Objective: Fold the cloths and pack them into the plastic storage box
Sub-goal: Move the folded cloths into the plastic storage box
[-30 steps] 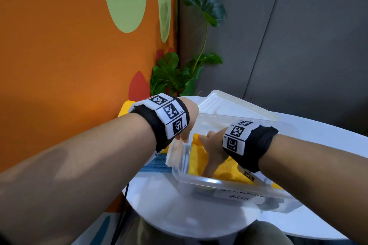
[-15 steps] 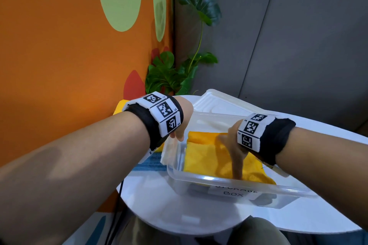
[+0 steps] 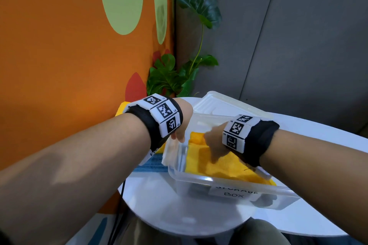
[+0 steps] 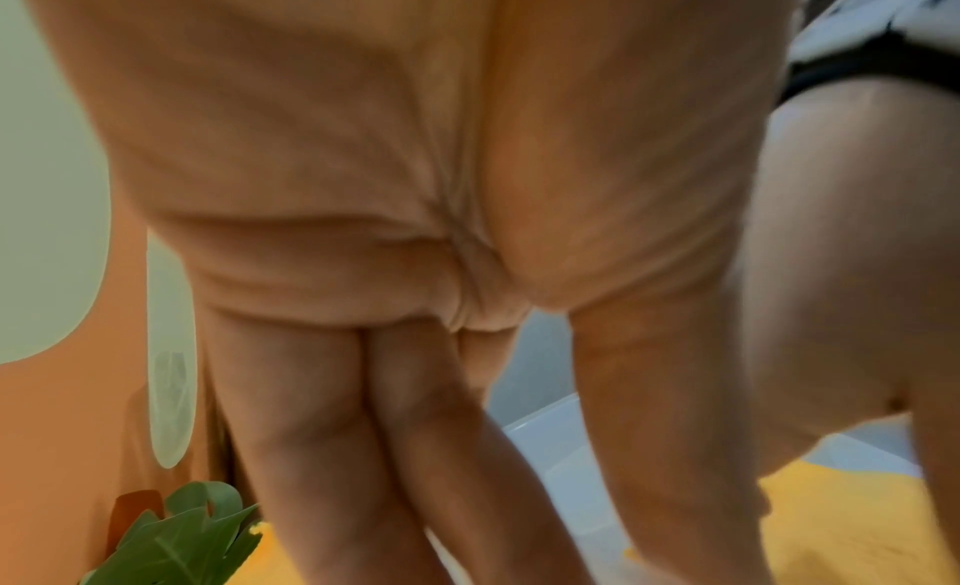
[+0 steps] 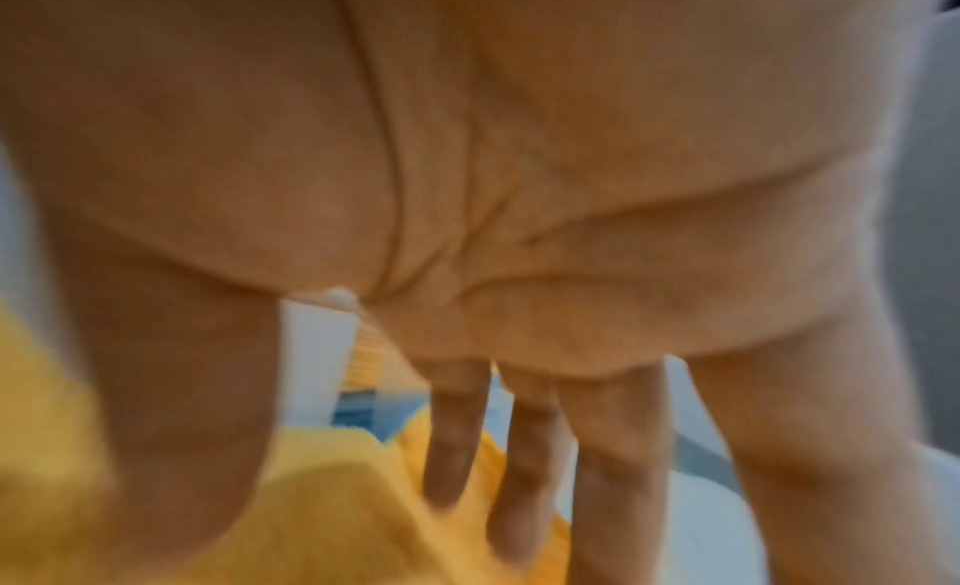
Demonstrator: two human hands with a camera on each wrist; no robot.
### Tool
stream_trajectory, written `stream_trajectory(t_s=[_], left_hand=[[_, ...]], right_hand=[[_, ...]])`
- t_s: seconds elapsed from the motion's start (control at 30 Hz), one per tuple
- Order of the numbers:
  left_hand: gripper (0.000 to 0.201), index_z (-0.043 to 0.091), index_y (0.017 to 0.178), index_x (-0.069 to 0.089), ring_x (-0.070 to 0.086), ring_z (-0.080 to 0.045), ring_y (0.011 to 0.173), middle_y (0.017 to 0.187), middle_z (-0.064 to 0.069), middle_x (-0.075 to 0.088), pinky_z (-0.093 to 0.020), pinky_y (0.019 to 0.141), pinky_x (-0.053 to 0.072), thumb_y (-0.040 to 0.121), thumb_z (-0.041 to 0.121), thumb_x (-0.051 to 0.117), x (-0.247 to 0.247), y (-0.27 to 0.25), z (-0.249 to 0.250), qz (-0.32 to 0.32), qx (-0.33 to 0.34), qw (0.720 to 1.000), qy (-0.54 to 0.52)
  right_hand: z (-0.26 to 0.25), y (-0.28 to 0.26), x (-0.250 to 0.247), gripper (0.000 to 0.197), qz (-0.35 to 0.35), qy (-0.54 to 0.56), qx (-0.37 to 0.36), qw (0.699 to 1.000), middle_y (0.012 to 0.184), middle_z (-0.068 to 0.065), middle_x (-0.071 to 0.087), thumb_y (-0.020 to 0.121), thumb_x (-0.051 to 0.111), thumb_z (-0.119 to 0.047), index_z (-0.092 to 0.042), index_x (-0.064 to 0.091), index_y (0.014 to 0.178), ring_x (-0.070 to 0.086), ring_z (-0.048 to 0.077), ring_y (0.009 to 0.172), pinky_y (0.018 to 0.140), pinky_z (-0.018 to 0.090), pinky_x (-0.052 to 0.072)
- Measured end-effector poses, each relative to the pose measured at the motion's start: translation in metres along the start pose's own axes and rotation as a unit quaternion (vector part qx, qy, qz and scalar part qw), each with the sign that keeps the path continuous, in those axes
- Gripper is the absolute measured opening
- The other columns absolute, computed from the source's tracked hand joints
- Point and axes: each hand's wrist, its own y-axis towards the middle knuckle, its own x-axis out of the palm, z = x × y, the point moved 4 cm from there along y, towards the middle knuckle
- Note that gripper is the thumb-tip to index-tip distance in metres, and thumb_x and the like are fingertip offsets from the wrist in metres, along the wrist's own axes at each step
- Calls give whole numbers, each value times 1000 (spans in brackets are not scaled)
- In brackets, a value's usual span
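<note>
Right hand (image 3: 214, 145) presses straight, slightly spread fingers (image 5: 452, 450) onto the yellow cloth (image 3: 225, 167) in the box (image 3: 229, 182); left hand (image 3: 182, 123) fingers (image 4: 322, 450) straight, together.

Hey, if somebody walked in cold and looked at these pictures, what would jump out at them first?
Probably the bright yellow cloth lying inside the clear storage box on the white round table, with the right hand reaching down onto it, fingers extended. The left hand is at the box's left rim, though its contact is not clear. Behind them, the orange wall and a green leafy plant in the corner stand out.
</note>
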Motion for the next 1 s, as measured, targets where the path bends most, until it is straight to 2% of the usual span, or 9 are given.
stream_trajectory(t_s=[0.13, 0.23, 0.37, 0.53, 0.67, 0.77, 0.87, 0.93, 1.0], left_hand=[[33, 18, 63, 58, 55, -7, 55, 73, 6, 67, -18, 49, 40, 86, 38, 70, 1, 3, -2, 26, 4, 1000, -11], [36, 19, 60, 58, 51, -6, 50, 59, 8, 59, -19, 47, 38, 85, 42, 69, 1, 6, -4, 50, 5, 999, 0], [36, 20, 61, 58, 50, -5, 50, 62, 10, 60, -17, 47, 38, 86, 44, 66, 1, 7, -2, 42, 5, 999, 16], [33, 20, 64, 60, 52, -5, 52, 62, 9, 60, -16, 50, 39, 87, 42, 66, 1, 8, -2, 34, 12, 999, 9], [23, 15, 85, 69, 59, -9, 67, 76, 8, 66, -15, 54, 40, 89, 38, 66, 2, 6, -2, 23, 15, 999, -20], [25, 15, 82, 66, 59, -7, 61, 71, 8, 66, -15, 52, 42, 88, 39, 66, 3, 5, -4, 19, 14, 999, -45], [50, 10, 122, 57, 66, -5, 59, 73, 6, 69, -19, 52, 48, 86, 43, 67, 5, 4, -18, 46, 16, 990, -133], [66, 16, 141, 41, 72, -11, 72, 95, 3, 67, -29, 66, 58, 86, 44, 67, 11, 6, -35, 63, 19, 970, -233], [57, 21, 137, 44, 73, -13, 76, 101, 2, 65, -35, 73, 59, 88, 42, 65, 18, 8, -52, 87, 18, 940, -330]], right_hand=[[-33, 0, -5, 60, 19, 37, -92, 995, 145, 8, 31, 95, 40, -54, -29, 27, 147, 38, 30, 127, 95, 38, 35], [-41, 3, 5, 57, -24, 5, -98, 995, 151, 4, 24, 98, 27, -54, -28, 25, 149, 30, 29, 131, 84, 34, 26], [-38, 4, 9, 58, -40, 16, -91, 995, 153, 0, 19, 97, 25, -58, -33, 25, 149, 28, 25, 134, 102, 38, 28], [-32, 9, 14, 59, -56, 30, -79, 995, 152, 1, 16, 93, 28, -64, -40, 27, 146, 32, 29, 134, 103, 45, 31], [-30, 10, 17, 60, -68, 27, -68, 995, 152, 1, 15, 91, 28, -66, -41, 26, 146, 32, 30, 134, 105, 46, 30], [-30, 7, 13, 62, -64, 28, -71, 995, 153, 2, 16, 91, 28, -67, -40, 24, 147, 30, 29, 136, 106, 46, 29], [-28, 2, 1, 66, -39, 42, -75, 996, 150, 4, 30, 91, 33, -66, -33, 27, 148, 34, 27, 135, 104, 41, 31], [-26, 1, -12, 64, -18, 53, -67, 996, 139, 6, 47, 94, 36, -60, -19, 41, 142, 44, 26, 127, 98, 34, 35], [-21, 4, -25, 56, 19, 70, -60, 996, 112, 6, 60, 97, 38, -53, -5, 56, 119, 54, 25, 108, 83, 31, 37]])
